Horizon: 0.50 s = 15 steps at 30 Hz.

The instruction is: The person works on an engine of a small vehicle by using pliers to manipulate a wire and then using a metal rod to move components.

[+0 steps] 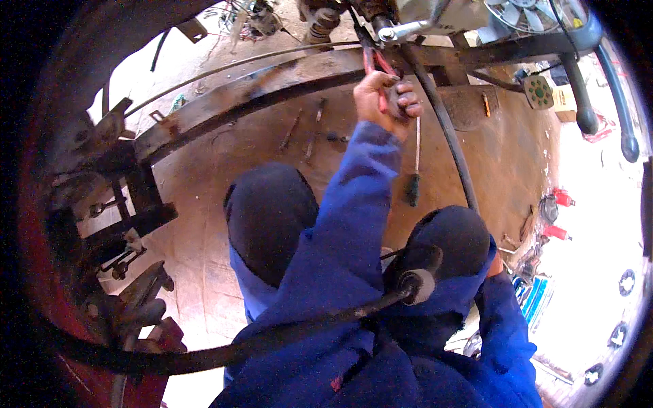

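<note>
My left hand (389,100) reaches up and forward, fingers wrapped round the red handles of a pair of pliers (370,61). The pliers' dark jaws point up among the parts at the top of the metal frame rail (306,76); what they bite on is too small to tell. Just right of that hand a black hose (445,126) runs down toward my right knee. My right hand (496,264) is beside that knee, mostly hidden behind it, so its fingers and anything in them do not show.
A screwdriver (414,183) with a dark handle and several metal tools lie on the brown floor. Another thick hose (272,347) with a round end crosses low over my lap. Metal brackets (129,211) stand at left; a fan (520,13) and blue pipes (615,102) are upper right.
</note>
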{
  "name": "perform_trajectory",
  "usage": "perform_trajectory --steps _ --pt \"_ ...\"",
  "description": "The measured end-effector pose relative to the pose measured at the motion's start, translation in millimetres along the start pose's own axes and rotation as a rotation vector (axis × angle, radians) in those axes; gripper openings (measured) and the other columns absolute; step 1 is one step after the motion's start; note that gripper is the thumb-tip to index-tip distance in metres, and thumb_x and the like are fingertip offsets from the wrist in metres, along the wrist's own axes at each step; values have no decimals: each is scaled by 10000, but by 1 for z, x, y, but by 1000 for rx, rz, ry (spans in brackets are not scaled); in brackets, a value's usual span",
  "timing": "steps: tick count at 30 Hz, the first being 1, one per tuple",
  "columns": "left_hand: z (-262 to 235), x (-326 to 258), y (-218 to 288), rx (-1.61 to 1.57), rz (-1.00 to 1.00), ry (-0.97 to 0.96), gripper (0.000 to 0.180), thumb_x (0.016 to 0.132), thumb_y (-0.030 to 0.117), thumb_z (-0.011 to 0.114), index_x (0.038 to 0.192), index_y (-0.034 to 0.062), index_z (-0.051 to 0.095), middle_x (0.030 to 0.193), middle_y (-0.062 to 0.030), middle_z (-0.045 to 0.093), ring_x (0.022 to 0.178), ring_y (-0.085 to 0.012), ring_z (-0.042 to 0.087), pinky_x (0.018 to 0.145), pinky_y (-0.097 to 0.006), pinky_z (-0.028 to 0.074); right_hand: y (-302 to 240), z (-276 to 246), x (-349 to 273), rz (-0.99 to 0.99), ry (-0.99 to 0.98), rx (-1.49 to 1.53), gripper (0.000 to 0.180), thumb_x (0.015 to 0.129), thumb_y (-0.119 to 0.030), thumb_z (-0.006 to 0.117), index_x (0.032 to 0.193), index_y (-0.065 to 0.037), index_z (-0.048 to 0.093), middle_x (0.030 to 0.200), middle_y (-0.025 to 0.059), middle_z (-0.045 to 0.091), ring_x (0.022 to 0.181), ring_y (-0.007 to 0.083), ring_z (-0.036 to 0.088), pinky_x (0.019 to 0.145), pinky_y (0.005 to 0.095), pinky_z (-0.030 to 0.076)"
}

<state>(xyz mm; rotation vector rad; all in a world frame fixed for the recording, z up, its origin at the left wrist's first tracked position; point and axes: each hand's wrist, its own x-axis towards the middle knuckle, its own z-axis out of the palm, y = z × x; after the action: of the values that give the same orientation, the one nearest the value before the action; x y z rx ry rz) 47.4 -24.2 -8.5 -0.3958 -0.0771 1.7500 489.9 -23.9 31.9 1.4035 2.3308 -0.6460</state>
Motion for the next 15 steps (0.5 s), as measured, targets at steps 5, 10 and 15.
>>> perform_trajectory --steps 5,10,15 --pt "3 3 -5 46 24 26 122 730 162 509 796 143 408 673 -19 423 514 -139 404 451 -289 316 2 -1 2 -197 70 -55 448 871 -298 530 1258 -71 509 1214 217 561 1153 365 518 954 400 428" --pt "0 4 -3 19 3 -27 105 743 175 511 788 135 425 685 -26 432 526 -145 408 463 -300 327 -9 -5 1 -248 81 -4 447 842 -275 567 1238 -72 530 1207 192 575 1142 348 533 951 397 434" --pt "-1 -5 2 -88 -46 -121 128 753 190 509 818 87 468 715 -73 457 567 -189 441 510 -335 370 -22 -1 3 -266 65 35 476 790 -266 633 1217 -73 548 1188 165 596 1127 326 552 945 400 440"
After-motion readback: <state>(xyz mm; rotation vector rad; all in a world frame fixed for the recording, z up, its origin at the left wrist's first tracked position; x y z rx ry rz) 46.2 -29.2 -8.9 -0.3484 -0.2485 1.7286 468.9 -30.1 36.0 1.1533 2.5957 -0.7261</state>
